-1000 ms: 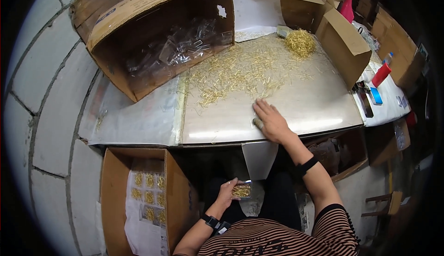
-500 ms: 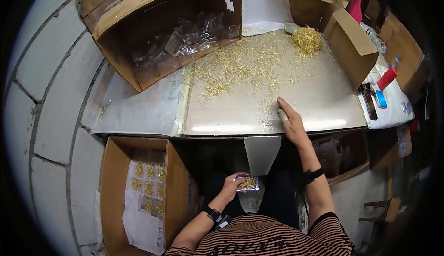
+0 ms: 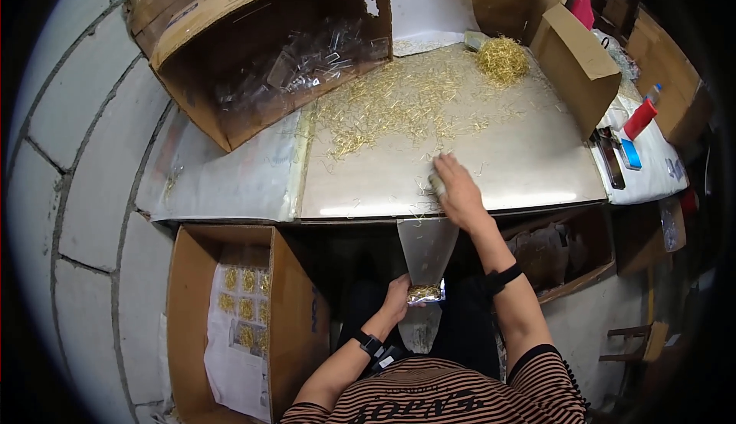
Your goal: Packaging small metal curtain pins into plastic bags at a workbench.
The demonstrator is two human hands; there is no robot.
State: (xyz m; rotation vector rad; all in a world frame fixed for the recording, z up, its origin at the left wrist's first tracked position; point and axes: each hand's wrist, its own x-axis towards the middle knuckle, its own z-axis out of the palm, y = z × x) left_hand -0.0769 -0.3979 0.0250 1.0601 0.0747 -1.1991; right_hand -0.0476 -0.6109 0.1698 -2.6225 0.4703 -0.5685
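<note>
Right-hand fingers (image 3: 454, 165): extended, close together, gripping nothing that I could see; the right hand (image 3: 461, 198) lay low over the front of the surface (image 3: 533, 182).
Left-hand fingers: closed around the left edge of a small clear box (image 3: 425, 294) containing gold wire pieces; the left hand (image 3: 396, 299) held it above the lap.
Box position: at the lower end of the hanging grey-white sheet (image 3: 429, 249); whether they touched, I could not tell.
Change noted: half a second earlier the box sat lower and left of that end; it had since come up into line with it. The right hand had shifted left, and fewer pieces showed beside it.
Bearing on the work: in my judgement, box, sheet and front edge now formed one path.
Loose wire pieces (image 3: 387, 113): scattered across the surface's far half, with a denser heap (image 3: 502, 61) behind.
Upper carton (image 3: 192, 90): on its side, holding empty-looking clear boxes (image 3: 314, 60).
Lower carton (image 3: 297, 309): at left, holding filled boxes (image 3: 245, 307).
</note>
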